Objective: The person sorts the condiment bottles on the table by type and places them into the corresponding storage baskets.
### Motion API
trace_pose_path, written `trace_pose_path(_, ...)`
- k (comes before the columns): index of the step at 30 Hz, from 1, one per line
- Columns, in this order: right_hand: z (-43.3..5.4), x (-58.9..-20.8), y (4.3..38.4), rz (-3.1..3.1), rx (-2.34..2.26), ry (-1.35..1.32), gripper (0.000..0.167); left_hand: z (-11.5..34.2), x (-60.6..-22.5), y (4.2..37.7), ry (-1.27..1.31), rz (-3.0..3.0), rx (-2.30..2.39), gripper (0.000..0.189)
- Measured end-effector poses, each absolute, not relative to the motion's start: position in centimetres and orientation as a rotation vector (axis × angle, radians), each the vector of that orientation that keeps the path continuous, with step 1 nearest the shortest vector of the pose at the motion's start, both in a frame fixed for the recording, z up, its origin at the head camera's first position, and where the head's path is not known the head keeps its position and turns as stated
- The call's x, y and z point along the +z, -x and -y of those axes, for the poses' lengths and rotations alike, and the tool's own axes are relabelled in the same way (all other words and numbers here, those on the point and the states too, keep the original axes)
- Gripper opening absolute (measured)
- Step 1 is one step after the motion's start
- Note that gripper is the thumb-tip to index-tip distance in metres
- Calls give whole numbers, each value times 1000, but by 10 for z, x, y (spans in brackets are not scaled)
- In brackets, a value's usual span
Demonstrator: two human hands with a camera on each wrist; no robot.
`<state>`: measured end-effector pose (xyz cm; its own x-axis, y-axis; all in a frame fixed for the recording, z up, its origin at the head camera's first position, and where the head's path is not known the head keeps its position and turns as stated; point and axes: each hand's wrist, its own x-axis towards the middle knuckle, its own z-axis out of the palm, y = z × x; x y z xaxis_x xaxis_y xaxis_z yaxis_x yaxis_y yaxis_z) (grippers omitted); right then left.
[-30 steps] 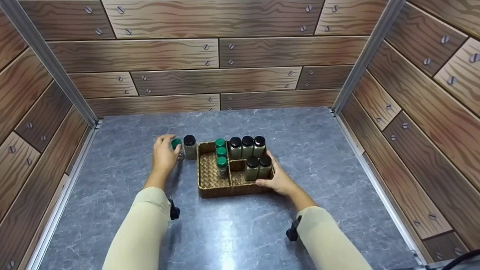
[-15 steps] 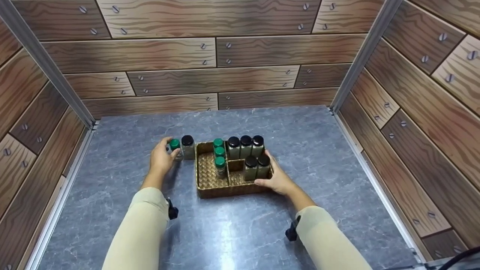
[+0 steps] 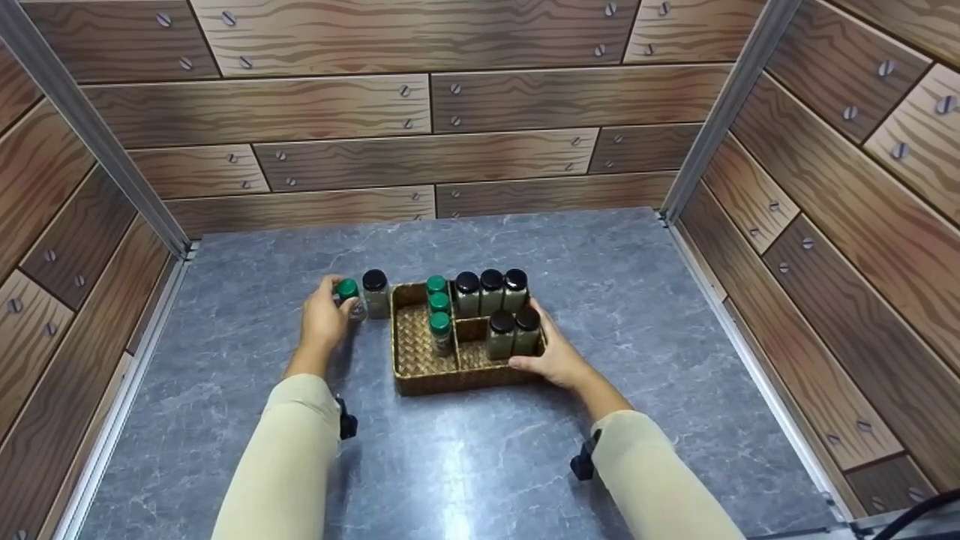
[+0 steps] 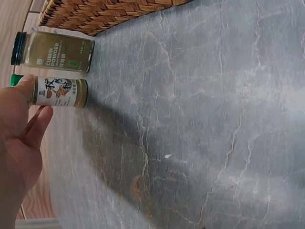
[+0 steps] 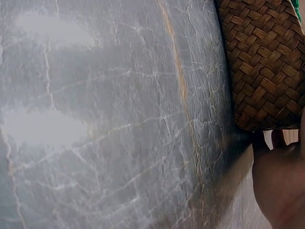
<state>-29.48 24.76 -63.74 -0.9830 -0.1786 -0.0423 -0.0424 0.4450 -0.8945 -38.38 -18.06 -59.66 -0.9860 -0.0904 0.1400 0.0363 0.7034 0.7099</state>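
Note:
My left hand (image 3: 324, 319) grips a small spice jar with a green cap (image 4: 59, 91), its thumb and fingers on either side near the cap. Next to it a larger black-capped jar (image 4: 59, 51) labelled cumin powder stands upright on the table, left of the basket. The woven basket (image 3: 420, 384) is split into compartments. Along the divider in its left compartment stand green-capped jars (image 3: 441, 335), while several black-capped jars (image 3: 501, 335) fill much of the right ones. My right hand (image 3: 559, 360) holds the basket's right end; its far fingers are partly hidden.
A grey marbled tabletop (image 3: 420, 465) lies under everything. Wood-patterned walls (image 3: 420, 165) close it in at the back and on both sides, joined by metal posts (image 3: 712, 112). A dark cable (image 3: 919, 517) shows at the lower right corner.
My left fingers have closed in around the green-capped jar, which has shifted slightly left with the view. The right hand and basket stay in place.

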Motion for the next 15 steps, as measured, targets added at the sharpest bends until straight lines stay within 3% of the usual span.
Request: trace_pose_path(15, -248, -639, 296, -2534, -1601, 189, 132, 178, -607, 361, -43, 2675, -1159, 41)
